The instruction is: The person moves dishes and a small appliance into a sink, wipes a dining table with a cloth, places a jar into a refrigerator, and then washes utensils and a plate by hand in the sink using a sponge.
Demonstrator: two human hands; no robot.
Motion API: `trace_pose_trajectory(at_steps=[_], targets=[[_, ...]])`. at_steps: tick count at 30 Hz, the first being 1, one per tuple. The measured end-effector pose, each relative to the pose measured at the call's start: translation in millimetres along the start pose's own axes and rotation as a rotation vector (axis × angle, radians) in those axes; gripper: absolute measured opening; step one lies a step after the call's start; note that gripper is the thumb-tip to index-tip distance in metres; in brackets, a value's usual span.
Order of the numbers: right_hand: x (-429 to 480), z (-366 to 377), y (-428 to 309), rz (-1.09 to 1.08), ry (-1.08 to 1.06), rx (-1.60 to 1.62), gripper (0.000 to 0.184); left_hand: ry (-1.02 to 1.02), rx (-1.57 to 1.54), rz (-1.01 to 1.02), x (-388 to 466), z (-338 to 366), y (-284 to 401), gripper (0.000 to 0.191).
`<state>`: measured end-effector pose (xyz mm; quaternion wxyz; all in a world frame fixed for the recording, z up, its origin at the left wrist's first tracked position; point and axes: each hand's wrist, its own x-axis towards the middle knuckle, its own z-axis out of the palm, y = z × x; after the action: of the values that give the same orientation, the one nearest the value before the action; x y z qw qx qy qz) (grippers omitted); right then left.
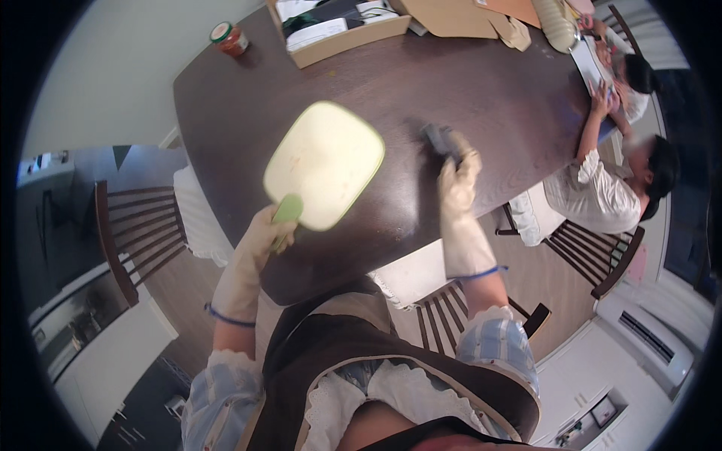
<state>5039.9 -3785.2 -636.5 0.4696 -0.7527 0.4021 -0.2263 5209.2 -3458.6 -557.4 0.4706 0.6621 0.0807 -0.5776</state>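
Observation:
My left hand (273, 231), in a cream rubber glove with a blue cuff edge, grips the green handle of a pale yellow-green cutting board (327, 163). The board is held over the near left part of the dark wooden table (361, 73), and faint marks show on its face. To its right, my right hand (459, 180), in a matching glove, holds a grey cloth (441, 140) against or just over the tabletop; contact cannot be told. Some small specks lie on the table near its front edge.
A jar (228, 38) with a green lid and an open cardboard box (350, 42) stand at the far side. Two people (603, 186) sit at the right end, near a ribbed pale object (555, 25). Chairs (121, 242) surround the table.

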Motion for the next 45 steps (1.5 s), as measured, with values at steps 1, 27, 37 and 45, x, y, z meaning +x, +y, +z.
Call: trace_pose_trajectory(at_steps=[1, 27, 37, 45], targets=[[20.0, 0.6, 4.1, -0.098, 0.065, -0.294, 0.042, 0.039, -0.002, -0.027, -23.3, -12.2, -8.5, 0.03], [-96.5, 197.5, -64.5, -0.549, -0.994, -0.089, 0.047, 0.451, -0.415, -0.052, -209.2, -113.1, -155.8, 0.02], [-34.7, 374.3, -133.7, -0.747, -0.476, -0.473, 0.06, 0.499, -0.459, 0.0, -220.1, -133.9, -225.5, 0.029], [-156.1, 263.9, -100.3, -0.753, -1.13, -0.162, 0.063, 0.305, -0.447, 0.0, -232.9, -174.0, -273.3, 0.037]])
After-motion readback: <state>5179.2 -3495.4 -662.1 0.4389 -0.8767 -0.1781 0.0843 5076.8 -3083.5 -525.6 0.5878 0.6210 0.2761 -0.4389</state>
